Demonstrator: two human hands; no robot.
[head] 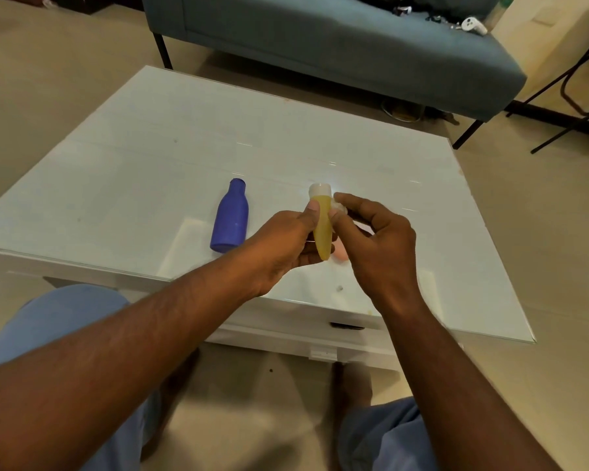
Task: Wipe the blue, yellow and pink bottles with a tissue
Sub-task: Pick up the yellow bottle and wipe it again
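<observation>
Left hand (pixel 286 239) clamped on small light yellow plastic bottle (pixel 321 229) above white glass worktop (pixel 150 158), right hand (pixel 371 232) pinching crumpled white tissue (pixel 340 208) against its smooth, probably slippery shoulder; best gripped mid-body.

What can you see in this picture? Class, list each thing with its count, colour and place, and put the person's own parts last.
blue bottle: one, blue, lying on the table, left of the hands.
yellow bottle: one, yellow with a white cap, held above the table.
pink bottle: one, pink, on the table, mostly hidden behind the hands.
tissue: one, white, pressed to the yellow bottle.
table: one, white with a glass top, centre.
sofa: one, grey-blue, behind the table.
controller: one, white, on the sofa.
left hand: one, holding the yellow bottle.
right hand: one, holding the tissue.
</observation>
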